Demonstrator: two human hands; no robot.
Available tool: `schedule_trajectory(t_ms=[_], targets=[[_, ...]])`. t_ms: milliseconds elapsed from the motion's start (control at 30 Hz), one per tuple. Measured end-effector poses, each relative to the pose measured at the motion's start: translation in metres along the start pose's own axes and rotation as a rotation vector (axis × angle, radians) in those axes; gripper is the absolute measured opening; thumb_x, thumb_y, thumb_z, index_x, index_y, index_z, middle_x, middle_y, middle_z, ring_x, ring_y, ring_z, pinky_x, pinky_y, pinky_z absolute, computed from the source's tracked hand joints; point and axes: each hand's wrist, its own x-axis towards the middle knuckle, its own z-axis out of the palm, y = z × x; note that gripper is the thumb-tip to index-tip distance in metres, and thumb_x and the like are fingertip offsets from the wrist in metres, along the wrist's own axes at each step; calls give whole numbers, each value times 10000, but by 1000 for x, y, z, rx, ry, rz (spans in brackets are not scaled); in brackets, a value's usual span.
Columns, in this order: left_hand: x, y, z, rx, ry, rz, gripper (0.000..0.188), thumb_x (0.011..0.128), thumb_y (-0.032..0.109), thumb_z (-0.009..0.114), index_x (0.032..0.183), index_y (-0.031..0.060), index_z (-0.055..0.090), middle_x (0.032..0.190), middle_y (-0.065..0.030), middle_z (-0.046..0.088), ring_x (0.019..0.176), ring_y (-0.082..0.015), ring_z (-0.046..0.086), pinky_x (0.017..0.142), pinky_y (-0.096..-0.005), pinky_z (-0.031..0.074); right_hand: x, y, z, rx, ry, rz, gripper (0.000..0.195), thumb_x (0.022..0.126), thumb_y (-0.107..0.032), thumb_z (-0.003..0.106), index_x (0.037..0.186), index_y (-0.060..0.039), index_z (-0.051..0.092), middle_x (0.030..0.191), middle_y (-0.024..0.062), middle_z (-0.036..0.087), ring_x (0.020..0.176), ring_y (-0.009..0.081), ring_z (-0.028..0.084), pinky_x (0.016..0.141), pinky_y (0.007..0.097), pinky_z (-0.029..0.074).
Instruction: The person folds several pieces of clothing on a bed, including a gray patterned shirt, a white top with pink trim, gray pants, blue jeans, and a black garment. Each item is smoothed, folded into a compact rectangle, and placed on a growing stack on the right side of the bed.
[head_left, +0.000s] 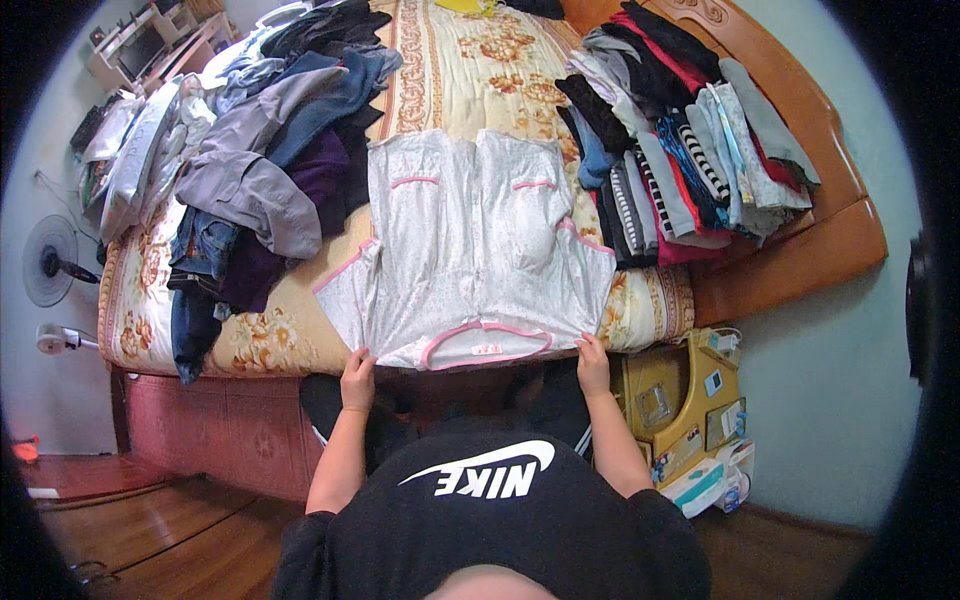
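A white short-sleeved top with a small print and pink trim lies spread on the bed, its neckline towards me at the near edge. Two pink-edged pockets show on its front. My left hand pinches the top's shoulder on the left side of the view. On the right side, my right hand pinches the other shoulder between thumb and fingers. The patterned bedspread stretches beneath and beyond the garment.
Loose clothes, grey trousers and jeans among them, are heaped at left. Folded clothes stand in rows at right, by the wooden headboard. A small yellow shelf unit is beside the bed; a fan is at far left.
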Motion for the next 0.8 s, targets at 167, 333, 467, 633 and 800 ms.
schedule_trajectory(t_ms=[167,333,467,633,800], targets=[[2,21,-7,177,-117,-31,433,633,94,660,1050,167,571,1203,-110,409,1032,-276,464,803,-393,377,7,-10,8,339,231,481,225,809,-105,570,986,33,556,955,145,584,908,230,575,786,320,453],[12,35,9,350,-138,79,554,640,91,621,1162,248,517,1246,-84,372,1138,-259,376,869,-424,307,36,20,30,828,57,1069,301,824,-173,584,1047,18,519,976,107,563,791,217,567,567,326,469],[18,31,15,324,-203,86,511,648,61,576,1129,228,541,1220,-97,418,1143,-274,380,912,-444,297,33,9,33,584,302,1018,274,806,-224,594,896,30,541,757,76,542,578,171,531,406,304,397],[24,23,14,-14,-134,49,481,638,39,565,1110,123,534,1196,-186,420,1126,-333,381,946,-435,299,3,17,43,712,143,993,272,830,-231,581,985,-16,516,896,98,555,699,169,543,575,359,466],[49,-14,26,-398,340,-676,484,735,74,595,1180,-8,423,1213,-233,384,1107,-312,406,931,-378,341,-12,-40,54,1430,2,1117,337,841,-126,566,1157,-83,456,1100,88,535,991,223,518,787,388,431]])
